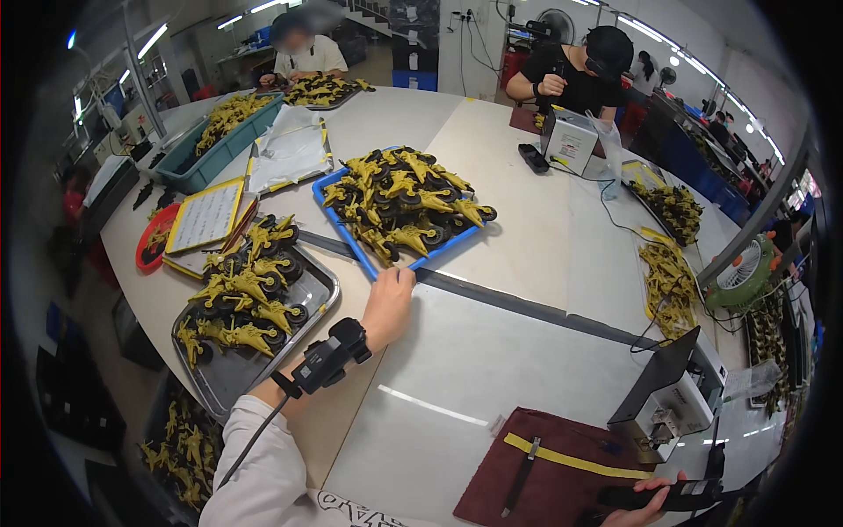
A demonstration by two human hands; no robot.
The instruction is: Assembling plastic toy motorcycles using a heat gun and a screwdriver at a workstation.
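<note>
My left hand (391, 306) is closed on the near corner of a blue tray (432, 256). That tray is heaped with small yellow and black toy motorcycles (404, 198). Left of my forearm lies a metal tray (327, 294) with more of the same toys (250, 290). At the lower right my right hand (652, 508) is partly cut off by the picture's edge. Its fingers curl around something dark that I cannot make out, above a maroon cloth (492, 492). On this cloth lie a yellow strip (571, 458) and a dark slim tool (522, 479).
A small white-and-black machine (672, 404) stands at the right, beside a green fan (745, 272). Yellow-framed boards (206, 215), a red bowl (151, 255) and a teal bin (198, 167) sit at the left. Two people work across the table, one behind a white box (571, 145).
</note>
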